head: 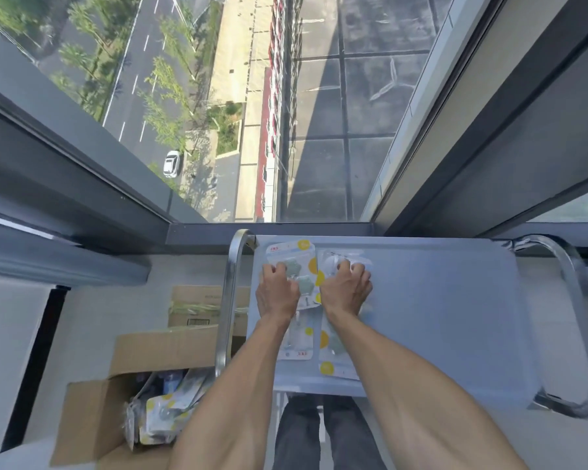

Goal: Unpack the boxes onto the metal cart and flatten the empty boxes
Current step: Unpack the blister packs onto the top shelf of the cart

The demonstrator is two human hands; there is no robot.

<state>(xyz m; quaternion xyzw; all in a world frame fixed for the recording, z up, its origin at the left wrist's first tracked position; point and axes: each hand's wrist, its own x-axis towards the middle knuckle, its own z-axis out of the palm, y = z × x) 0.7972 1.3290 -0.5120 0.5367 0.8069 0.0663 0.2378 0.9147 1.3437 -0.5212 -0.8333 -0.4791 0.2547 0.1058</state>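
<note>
A metal cart (438,300) stands in front of me, its top tray carrying several flat blister packets with yellow dots. My left hand (277,293) rests on the far left packet (291,256), its fingers curled at the packet's left edge. My right hand (347,290) lies on the clear packet (340,257) beside it, fingers bent over its top. Two more packets (333,354) lie nearer me, partly under my forearms. An open cardboard box (92,412) on the floor at the lower left holds several more packets (160,412).
A second cardboard box (197,307) sits on the floor behind the cart's left handle (230,300). The right handle (581,317) curves round the tray's far side. A floor-to-ceiling window (252,113) stands just beyond the cart. My legs are under the tray's near edge.
</note>
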